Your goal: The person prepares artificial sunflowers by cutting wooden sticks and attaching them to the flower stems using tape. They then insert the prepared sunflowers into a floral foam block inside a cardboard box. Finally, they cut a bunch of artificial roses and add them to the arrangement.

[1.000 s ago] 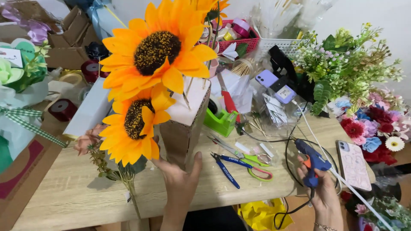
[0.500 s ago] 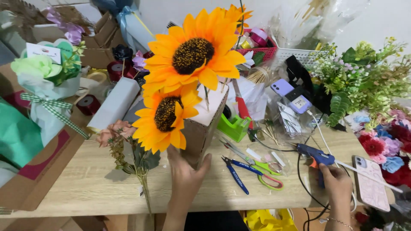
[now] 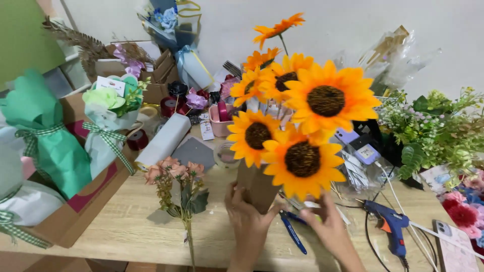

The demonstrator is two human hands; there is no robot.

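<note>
Head view: left hand (image 3: pixel 248 216), fingers spread, grips brown box (image 3: pixel 257 186) of sunflowers (image 3: pixel 302 158); right hand (image 3: pixel 330 226), fingers curled, touches box's base.

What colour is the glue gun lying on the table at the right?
Blue, with a black nozzle end, seen in the head view: the glue gun.

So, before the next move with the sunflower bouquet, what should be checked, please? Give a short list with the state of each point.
1. Left hand grips the brown wrap: ok.
2. Right hand supports the wrap: cannot tell, petals hide the contact.
3. Sunflowers stand upright: ok.
4. Blue glue gun lies apart from both hands: ok.
5. Blue-handled pliers lie close under the right hand: not ok.
</note>
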